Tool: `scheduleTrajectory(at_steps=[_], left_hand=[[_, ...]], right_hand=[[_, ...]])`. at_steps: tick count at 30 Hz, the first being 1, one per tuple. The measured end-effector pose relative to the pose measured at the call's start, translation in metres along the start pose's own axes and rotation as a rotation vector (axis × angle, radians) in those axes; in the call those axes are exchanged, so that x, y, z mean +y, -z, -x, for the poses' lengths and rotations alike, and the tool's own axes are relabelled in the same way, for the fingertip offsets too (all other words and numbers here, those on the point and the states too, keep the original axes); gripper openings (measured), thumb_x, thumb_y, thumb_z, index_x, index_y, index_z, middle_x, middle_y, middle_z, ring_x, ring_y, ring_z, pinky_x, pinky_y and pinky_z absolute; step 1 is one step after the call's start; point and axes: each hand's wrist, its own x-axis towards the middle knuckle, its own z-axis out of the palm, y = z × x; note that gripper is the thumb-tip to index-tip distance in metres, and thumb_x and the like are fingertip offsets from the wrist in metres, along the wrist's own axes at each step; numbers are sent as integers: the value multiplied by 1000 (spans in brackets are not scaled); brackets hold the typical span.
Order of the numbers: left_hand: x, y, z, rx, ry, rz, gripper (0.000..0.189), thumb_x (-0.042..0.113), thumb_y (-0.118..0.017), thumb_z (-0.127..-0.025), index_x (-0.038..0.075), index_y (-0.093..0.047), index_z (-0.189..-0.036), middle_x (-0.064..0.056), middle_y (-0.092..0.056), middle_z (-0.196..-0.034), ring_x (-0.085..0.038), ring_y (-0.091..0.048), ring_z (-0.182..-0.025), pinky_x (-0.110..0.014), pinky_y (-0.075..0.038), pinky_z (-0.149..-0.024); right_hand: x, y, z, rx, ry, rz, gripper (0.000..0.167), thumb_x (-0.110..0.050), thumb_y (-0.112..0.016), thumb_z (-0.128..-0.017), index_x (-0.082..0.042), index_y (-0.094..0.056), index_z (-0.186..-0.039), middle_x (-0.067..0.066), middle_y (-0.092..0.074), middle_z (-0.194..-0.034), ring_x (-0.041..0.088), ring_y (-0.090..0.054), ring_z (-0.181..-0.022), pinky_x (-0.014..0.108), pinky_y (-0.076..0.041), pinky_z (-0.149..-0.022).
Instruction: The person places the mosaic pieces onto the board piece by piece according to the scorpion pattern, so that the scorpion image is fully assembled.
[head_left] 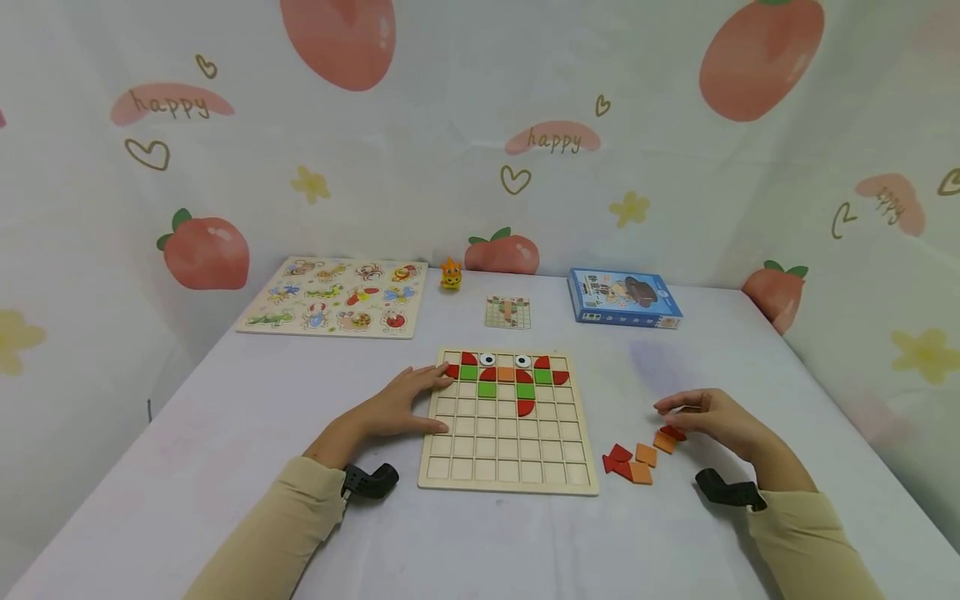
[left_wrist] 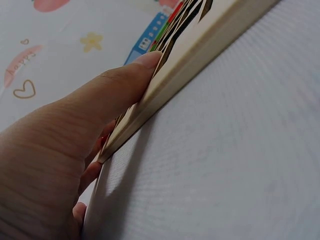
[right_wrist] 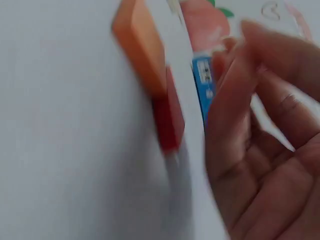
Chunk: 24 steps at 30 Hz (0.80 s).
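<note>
Left hand point(head_left: 397, 404) is rested at the left edge of the gridded board point(head_left: 508, 448), thumb and fingers spread, the rim touched by both. Right hand point(head_left: 712, 414) is held bent over loose orange tiles point(head_left: 646, 454) and red pieces point(head_left: 621, 452), right of the board; thumb and forefinger are nearly closed (blurred at the wrist; whether anything is pinched cannot be told).

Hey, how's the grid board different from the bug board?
The grid board has square cells, some holding colored tiles; the bug board shows pictures of bugs. The left hand touches the grid board, while no hand touches the bug board. The grid board is nearer; the bug board sits farther back. Both are pale and flat.
</note>
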Motion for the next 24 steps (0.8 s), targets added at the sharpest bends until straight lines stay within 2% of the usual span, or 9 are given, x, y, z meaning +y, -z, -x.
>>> scheduleTrajectory(at_steps=[4,11,15,18,24], left_hand=[[0,-1,-1,-2,-6,0,75,46,-72,-77,12,-46,-138,-6,-24,-155,-28,-19,-143,-52,-4,-118],[1,0,-1,4,-11,-2,75,46,-72,-76,11,-46,-137,-7,-24,-155,-29,-20,-143,-52,-4,-118],[2,1,-1,3,-11,-3,75,46,-72,-77,10,-46,-137,-7,-24,-155,-29,-20,-143,-52,-4,-118],[2,1,0,4,-11,-4,75,46,-72,-77,10,-46,-137,-7,-24,-155,-29,-20,-143,-52,-4,-118],[3,1,1,5,-6,5,75,45,-72,-76,9,-47,-136,-7,-24,-155,-29,-20,-143,-52,-4,-118]], right_hand=[[8,2,6,-12,-12,27,45,-21,-61,-90,9,-54,-123,7,-67,-110,9,-58,-80,24,-50,-66],[13,8,10,-64,45,36,43,-17,-61,-89,12,-54,-120,-13,-68,-100,5,-57,-79,21,-49,-64],[16,10,11,-84,95,34,40,-12,-59,-90,15,-53,-118,-17,-67,-97,5,-59,-78,21,-51,-64],[17,9,11,-80,110,39,38,-11,-59,-90,15,-54,-117,-13,-68,-96,5,-59,-77,21,-51,-64],[15,7,10,-36,45,84,39,-14,-63,-88,13,-57,-115,13,-69,-103,3,-60,-77,20,-52,-66]])
